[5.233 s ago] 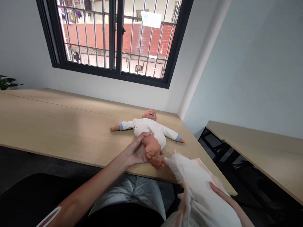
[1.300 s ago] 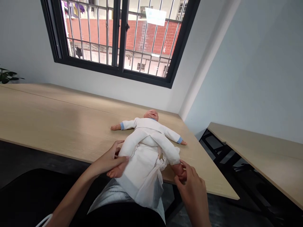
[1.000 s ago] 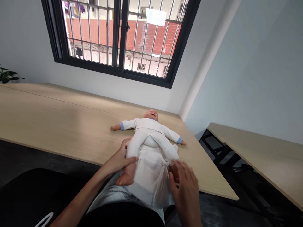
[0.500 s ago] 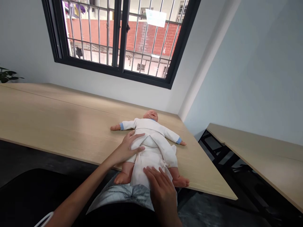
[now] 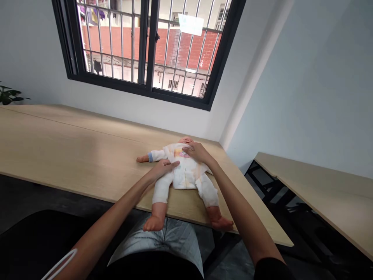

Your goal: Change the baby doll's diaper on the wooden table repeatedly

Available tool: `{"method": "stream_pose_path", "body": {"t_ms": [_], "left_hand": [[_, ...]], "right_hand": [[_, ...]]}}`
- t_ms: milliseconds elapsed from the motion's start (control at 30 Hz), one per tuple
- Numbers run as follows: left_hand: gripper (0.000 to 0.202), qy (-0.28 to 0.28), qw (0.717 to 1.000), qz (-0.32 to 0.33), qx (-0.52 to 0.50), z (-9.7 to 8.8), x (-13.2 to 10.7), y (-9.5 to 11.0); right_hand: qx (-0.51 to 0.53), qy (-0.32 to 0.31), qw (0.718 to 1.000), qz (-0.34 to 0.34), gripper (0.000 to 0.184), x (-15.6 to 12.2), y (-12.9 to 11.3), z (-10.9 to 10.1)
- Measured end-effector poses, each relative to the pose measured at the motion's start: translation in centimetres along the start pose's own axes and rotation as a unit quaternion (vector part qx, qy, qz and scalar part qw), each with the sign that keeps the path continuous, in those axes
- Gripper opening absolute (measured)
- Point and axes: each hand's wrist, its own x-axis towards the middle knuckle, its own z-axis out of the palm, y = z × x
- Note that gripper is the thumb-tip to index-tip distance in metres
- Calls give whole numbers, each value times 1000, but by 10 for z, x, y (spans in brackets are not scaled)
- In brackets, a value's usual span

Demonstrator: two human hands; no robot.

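Note:
A baby doll in a white outfit with blue cuffs lies on its back, feet towards me over the table's near edge. A white diaper with a coloured print covers its front, up to the chest. My right hand is closed on the diaper's upper edge, near the doll's chin, hiding part of the face. My left hand rests at the doll's waist on the left side, its thumb stretched out over the diaper and the other fingers partly hidden. The doll's other arm is behind my right arm.
The doll lies on a long wooden table against the wall, below a barred window. A second table stands to the right, past a gap. Leaves of a plant show at the far left.
The diaper's front has been brought up from between the legs over the doll's belly and chest. My right hand has moved forward with it; my left hand has shifted slightly to the doll's waist.

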Motion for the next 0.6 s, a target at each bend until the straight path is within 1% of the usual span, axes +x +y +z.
{"method": "stream_pose_path", "body": {"t_ms": [67, 100, 133, 200, 300, 367, 433, 500, 600], "left_hand": [[22, -15, 999, 12, 51, -2, 10, 0], [21, -8, 998, 19, 59, -3, 15, 0], [20, 1, 998, 25, 63, -3, 20, 0], [20, 19, 997, 45, 68, -4, 29, 0], [21, 43, 993, 75, 79, -10, 44, -4], [21, 59, 990, 91, 92, -16, 55, -9], [21, 76, 985, 105, 112, -24, 65, -16], [27, 91, 979, 119, 138, -32, 72, -22], [31, 122, 965, 145, 182, -41, 76, -26]], "right_hand": [[40, -11, 998, 46, 26, 8, 22, 18], [57, -10, 996, 72, 27, 9, 31, 26], [73, 0, 993, 95, 29, 9, 39, 33], [98, 47, 986, 127, 29, 5, 52, 42], [124, 121, 975, 141, 32, -6, 64, 42], [153, 139, 967, 147, 35, -17, 68, 37], [184, 143, 960, 157, 40, -30, 70, 32], [203, 140, 951, 185, 49, -44, 71, 29], [229, 105, 939, 234, 64, -61, 73, 28]]}}
